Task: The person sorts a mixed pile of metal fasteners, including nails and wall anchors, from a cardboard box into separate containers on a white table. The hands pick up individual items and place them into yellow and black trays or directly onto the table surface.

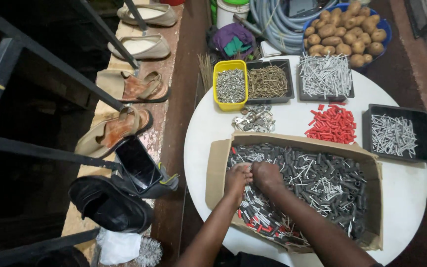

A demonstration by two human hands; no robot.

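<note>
My left hand (237, 179) and my right hand (268, 175) are both down inside a cardboard box (217, 168) on a round white table (411, 198). The box holds a mixed heap of dark grey plastic plugs (332, 183), silver nails and a few red plugs. Both hands touch each other at the box's left part, fingers curled into the heap; what they pinch is hidden. A loose pile of red plugs (333, 123) lies just beyond the box.
Behind the box stand a yellow tray of silver screws (230, 85), a black tray of brass screws (269, 81), black trays of nails (325, 75) (395, 133) and loose metal lugs (254, 119). A blue bowl of potatoes (348, 30) is far back. Shoes (109, 200) line the left ledge.
</note>
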